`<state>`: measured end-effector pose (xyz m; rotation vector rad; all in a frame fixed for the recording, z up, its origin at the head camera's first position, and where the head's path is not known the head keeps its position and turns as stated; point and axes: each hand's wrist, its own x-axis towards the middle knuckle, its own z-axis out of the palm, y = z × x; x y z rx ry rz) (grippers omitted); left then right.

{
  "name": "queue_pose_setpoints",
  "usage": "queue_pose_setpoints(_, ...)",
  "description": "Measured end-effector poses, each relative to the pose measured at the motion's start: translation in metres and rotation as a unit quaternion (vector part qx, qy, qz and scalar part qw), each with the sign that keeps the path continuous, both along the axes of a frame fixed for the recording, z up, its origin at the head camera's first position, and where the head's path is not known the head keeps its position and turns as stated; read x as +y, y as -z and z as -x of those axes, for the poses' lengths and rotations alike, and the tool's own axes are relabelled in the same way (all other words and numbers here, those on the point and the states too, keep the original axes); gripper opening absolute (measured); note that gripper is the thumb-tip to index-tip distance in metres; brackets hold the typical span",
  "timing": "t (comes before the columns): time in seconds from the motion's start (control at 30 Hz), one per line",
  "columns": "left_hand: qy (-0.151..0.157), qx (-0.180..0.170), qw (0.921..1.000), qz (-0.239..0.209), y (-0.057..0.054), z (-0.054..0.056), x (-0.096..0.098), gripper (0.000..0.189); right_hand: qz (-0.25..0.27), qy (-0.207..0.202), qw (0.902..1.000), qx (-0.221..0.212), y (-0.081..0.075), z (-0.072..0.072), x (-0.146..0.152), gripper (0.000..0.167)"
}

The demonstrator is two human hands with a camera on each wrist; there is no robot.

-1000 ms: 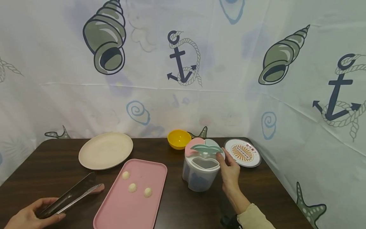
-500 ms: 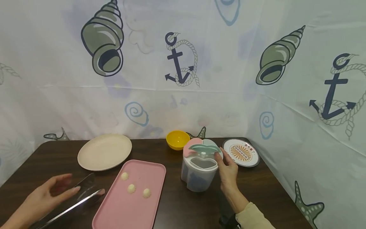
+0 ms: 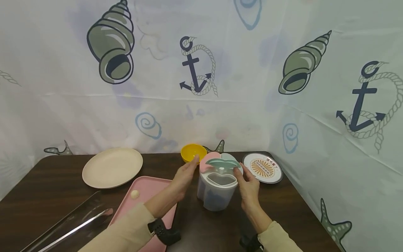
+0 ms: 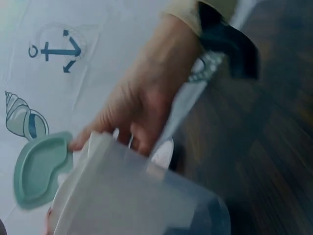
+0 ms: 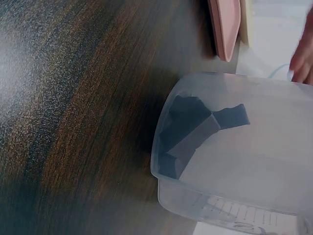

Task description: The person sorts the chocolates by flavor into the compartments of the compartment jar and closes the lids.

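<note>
A clear plastic storage container (image 3: 216, 200) with a pink, white and green sectioned lid stands right of the table's middle. Its green flap (image 3: 221, 163) is lifted over an opening in the lid. Dark block-like pieces (image 5: 190, 129) lie at its bottom, seen through the wall. My right hand (image 3: 250, 190) grips the container's right side, thumb near the lid's edge and the flap's end. On the other side my left hand (image 3: 183, 178) is close to the container, fingers extended, holding nothing. Metal tongs (image 3: 76, 230) lie spread on the table at the left.
Beneath my left forearm is a pink tray (image 3: 151, 182) with a small pale ball (image 3: 135, 194) showing. Behind it lies a beige plate (image 3: 112, 168). A yellow bowl (image 3: 189, 152) and a printed white plate (image 3: 262, 168) stand at the back, near the patterned cloth.
My left hand has let go of the tongs and swung right across the tray to the container. The tongs stay on the table. My right hand keeps its hold on the container.
</note>
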<state>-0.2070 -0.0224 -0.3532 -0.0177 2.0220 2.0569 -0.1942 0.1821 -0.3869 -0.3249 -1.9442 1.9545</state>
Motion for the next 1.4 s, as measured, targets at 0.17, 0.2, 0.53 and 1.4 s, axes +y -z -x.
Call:
queue_pose_setpoints(0.17, -0.040, -0.021, 0.9989, -0.013, -0.003, 0.008, 0.026, 0.087, -0.003, -0.018, 0.9998, 0.011, -0.002, 0.000, 0.001, 0.049)
queue_pose_setpoints(0.2, -0.048, -0.023, 0.9984, -0.018, -0.003, 0.009, 0.028, 0.086, -0.002, -0.022, 0.9997, 0.012, -0.002, 0.000, 0.001, 0.049)
queue_pose_setpoints(0.53, -0.018, -0.001, 0.9998, -0.004, 0.009, 0.011, 0.023, 0.083, 0.088, -0.140, 0.9862, 0.009, -0.004, -0.006, 0.015, 0.055)
queue_pose_setpoints(1.4, 0.040, 0.142, 0.9891, 0.004, 0.034, 0.002, 0.006, 0.065, -0.067, -0.212, 0.9750, 0.010, 0.008, -0.007, 0.038, 0.062)
